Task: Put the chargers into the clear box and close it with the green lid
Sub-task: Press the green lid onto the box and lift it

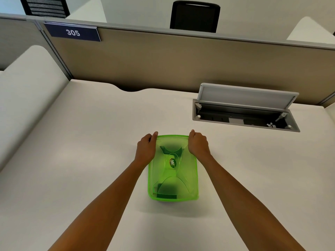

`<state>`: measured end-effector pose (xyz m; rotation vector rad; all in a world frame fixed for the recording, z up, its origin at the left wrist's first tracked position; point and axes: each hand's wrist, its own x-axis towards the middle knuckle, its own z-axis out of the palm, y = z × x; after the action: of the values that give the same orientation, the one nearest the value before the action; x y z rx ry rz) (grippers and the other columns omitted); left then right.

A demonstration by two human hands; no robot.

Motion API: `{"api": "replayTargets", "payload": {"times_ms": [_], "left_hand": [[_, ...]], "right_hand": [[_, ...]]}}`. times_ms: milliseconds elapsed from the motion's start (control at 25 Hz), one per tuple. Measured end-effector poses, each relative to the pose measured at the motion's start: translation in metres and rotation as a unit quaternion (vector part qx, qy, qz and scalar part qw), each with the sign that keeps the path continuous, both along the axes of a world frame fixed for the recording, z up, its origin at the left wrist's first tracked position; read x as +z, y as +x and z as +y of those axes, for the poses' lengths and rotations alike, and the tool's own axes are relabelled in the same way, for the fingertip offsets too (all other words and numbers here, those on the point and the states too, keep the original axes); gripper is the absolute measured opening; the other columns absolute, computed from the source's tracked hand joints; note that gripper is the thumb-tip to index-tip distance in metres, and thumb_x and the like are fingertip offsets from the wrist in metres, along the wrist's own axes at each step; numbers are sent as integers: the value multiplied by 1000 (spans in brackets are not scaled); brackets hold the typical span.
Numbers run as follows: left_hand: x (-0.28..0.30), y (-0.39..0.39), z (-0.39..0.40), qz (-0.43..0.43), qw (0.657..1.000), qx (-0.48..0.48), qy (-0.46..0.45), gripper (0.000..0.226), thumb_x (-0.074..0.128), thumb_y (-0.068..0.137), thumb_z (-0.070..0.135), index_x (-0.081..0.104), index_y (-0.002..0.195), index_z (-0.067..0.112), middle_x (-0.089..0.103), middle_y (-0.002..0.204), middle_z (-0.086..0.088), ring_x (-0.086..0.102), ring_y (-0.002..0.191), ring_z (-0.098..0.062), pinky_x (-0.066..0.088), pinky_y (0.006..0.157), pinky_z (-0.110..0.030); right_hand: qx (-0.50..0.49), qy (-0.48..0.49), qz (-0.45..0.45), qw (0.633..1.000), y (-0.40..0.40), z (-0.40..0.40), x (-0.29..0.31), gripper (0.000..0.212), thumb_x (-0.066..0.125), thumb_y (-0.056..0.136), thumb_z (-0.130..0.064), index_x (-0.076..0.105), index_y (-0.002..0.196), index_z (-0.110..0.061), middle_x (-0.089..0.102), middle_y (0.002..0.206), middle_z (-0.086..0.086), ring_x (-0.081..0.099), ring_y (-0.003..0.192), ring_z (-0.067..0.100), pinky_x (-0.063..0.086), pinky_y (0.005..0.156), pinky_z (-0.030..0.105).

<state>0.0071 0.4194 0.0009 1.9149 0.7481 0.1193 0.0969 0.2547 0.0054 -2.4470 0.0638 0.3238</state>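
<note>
Left hand and right hand, both clenched, flank the green lid's far corners.

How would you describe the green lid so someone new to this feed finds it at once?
On the pale desk, nearer than the open grey cable hatch, both hands press a box. The left hand and right hand flank the green lid, the only bright translucent thing there, with an oval sticker at its centre.

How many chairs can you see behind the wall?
2. One black chair stands beyond the divider near the middle; another chair with a slatted back is at the far left, cut off by the edge. Others may be hidden behind the divider.
</note>
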Motion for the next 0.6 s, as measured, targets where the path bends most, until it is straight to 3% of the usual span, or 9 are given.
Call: {"api": "replayTargets", "payload": {"times_ms": [280,360,440,600], "left_hand": [[-1,-2,-2,-23,1000,18,-10,49,49,100,43,32,64,15,33,58,3,31,57,-16,25,54,-32],[3,-3,-3,-21,999,35,-3,47,50,99,45,38,65,14,39,60,2,36,58,-15,29,55,-32],[7,-8,-6,6,999,46,7,47,47,98,51,47,74,11,49,67,0,45,64,-17,35,58,-32],[7,-44,-24,82,993,76,23,51,32,98,60,49,84,13,58,79,0,55,78,-25,39,66,-35]], "right_hand": [[-19,12,-5,1000,-1,0,-4,56,24,105,-30,64,104,9,66,110,28,59,108,41,47,90,42],[-18,31,-22,999,-4,-2,-1,52,28,104,-30,64,87,4,67,97,26,60,98,40,46,78,39],[-14,50,-32,998,-11,-9,5,49,33,103,-33,50,67,-5,59,74,17,57,79,34,37,66,33],[-32,55,-1,998,-52,-31,12,45,33,99,-49,48,76,-13,56,76,3,53,75,26,35,67,32]]}}
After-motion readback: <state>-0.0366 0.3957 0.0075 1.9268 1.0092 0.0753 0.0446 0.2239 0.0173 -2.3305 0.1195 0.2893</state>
